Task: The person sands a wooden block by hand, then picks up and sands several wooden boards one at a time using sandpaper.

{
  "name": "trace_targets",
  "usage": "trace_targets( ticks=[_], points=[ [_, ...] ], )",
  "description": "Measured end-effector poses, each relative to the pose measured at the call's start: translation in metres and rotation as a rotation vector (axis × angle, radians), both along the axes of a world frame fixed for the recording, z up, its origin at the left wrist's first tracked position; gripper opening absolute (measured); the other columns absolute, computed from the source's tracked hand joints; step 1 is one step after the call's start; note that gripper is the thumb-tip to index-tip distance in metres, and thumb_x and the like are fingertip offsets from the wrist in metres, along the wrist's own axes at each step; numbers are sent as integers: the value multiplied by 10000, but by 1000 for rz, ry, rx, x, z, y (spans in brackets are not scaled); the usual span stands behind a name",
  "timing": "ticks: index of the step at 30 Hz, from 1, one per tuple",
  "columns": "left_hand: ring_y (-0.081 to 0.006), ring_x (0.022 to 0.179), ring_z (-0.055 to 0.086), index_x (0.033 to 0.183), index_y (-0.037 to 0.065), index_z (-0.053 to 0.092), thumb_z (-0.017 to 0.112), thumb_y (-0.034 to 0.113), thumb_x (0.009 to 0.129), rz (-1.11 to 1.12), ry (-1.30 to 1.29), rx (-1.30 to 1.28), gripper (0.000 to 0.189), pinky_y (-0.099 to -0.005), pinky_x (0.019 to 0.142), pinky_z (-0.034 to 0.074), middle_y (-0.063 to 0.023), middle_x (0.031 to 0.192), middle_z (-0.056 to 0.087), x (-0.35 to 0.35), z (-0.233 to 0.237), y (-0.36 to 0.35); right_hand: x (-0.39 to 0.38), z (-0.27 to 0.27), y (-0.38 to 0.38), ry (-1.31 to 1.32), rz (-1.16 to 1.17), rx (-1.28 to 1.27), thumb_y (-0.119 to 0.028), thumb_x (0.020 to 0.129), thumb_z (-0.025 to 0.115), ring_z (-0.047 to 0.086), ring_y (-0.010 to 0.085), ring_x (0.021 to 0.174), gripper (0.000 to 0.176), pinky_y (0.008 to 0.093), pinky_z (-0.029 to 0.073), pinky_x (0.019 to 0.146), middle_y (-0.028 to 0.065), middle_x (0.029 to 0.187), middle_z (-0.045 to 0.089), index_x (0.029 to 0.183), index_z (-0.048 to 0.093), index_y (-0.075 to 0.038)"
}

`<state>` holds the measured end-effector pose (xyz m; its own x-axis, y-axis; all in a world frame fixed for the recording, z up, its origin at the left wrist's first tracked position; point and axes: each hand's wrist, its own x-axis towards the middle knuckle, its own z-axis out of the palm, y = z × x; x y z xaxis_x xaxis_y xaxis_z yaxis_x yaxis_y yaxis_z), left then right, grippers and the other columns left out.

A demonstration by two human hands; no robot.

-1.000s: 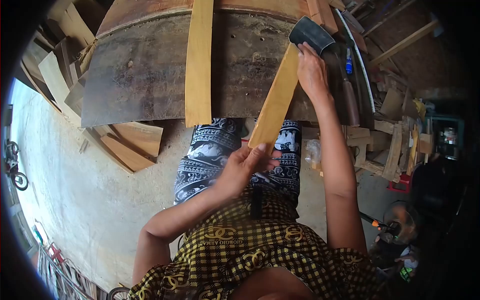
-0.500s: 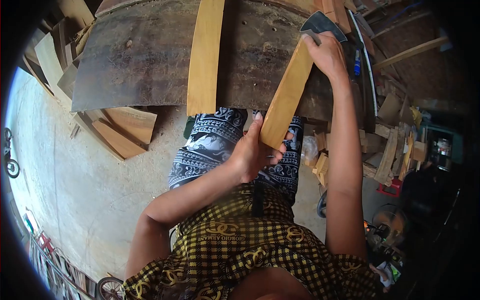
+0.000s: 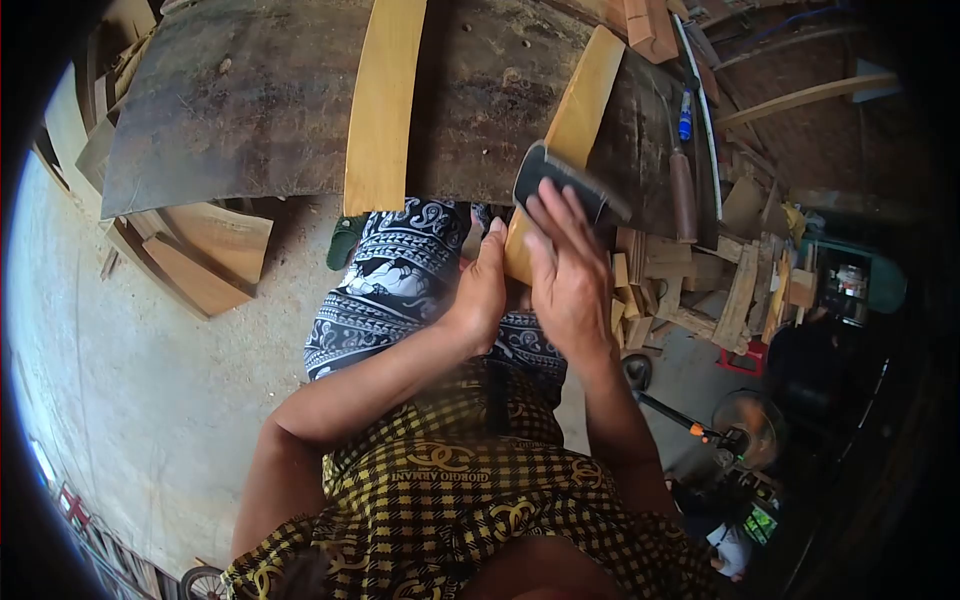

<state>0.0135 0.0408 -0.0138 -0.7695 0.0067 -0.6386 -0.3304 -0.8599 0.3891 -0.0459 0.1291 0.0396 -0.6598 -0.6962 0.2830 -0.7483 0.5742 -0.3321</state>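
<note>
A yellowish wooden slat (image 3: 588, 90) slants across the dark bench board, its near end close to my lap. My left hand (image 3: 482, 295) is closed around that near end, thumb on top; its other fingers are mostly hidden below. My right hand (image 3: 572, 280) presses a dark piece of sandpaper (image 3: 545, 180) across the slat, just past my left hand. The fingers of this hand lie along the sandpaper, and its far edge sticks out to both sides. A second, wider yellowish slat (image 3: 383, 110) lies to the left, its end jutting past the board's edge.
The dark board (image 3: 240, 120) has a wood-handled tool (image 3: 683, 195) and a blue marker (image 3: 685, 115) at its right side. Curved wood offcuts (image 3: 205, 270) lie on the floor at left. More scrap wood (image 3: 740, 300) and a fan (image 3: 748, 430) stand at right.
My right hand has brought the sandpaper from the slat's far end down towards my left hand. The wood-handled tool now shows at right. My left hand keeps its hold.
</note>
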Motion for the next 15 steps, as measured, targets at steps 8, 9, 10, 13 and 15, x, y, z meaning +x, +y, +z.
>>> trace_targets(
  ticks=[8, 9, 10, 13, 15],
  points=[
    [-138, 663, 520, 1280, 55, 520, 134, 434, 1064, -30, 190, -134, 582, -269, 580, 406, -108, 981, 670, 3, 12, -1, -229, -10, -72, 12, -222, 97, -330, 1007, 460, 563, 412, 1211, 469, 444, 428, 1059, 273, 1287, 597, 1195, 643, 59],
    [-137, 664, 521, 1284, 55, 517, 136, 430, 1065, -30, 193, -128, 577, -271, 581, 408, -109, 988, 672, 3, 12, -1, -226, -16, -73, 13, -215, 95, -330, 1007, 460, 563, 412, 1211, 469, 444, 428, 1059, 273, 1287, 597, 1195, 643, 59],
    [-140, 677, 540, 1269, 54, 527, 139, 426, 1064, -34, 180, -125, 575, -272, 577, 410, -112, 996, 676, 4, 12, -1, -215, -24, -70, 94, -164, 40, -318, 1011, 456, 550, 409, 1229, 463, 442, 421, 1069, 273, 1294, 593, 1198, 641, 63],
    [-142, 681, 551, 1273, 51, 527, 134, 429, 1063, -15, 171, -99, 584, -265, 571, 402, -115, 992, 679, 4, 13, 2, -137, -20, -51, 136, -97, 15, -289, 1026, 456, 513, 432, 1271, 442, 452, 408, 1085, 275, 1340, 562, 1217, 624, 72],
    [-160, 799, 607, 1287, 51, 525, 184, 431, 1069, -36, 202, -51, 555, -285, 665, 483, -110, 1060, 669, 4, 0, 7, -50, -10, -28, 227, -3, 118, -232, 990, 558, 522, 424, 1279, 382, 458, 434, 1062, 230, 1337, 587, 1255, 624, 35]
  ],
)
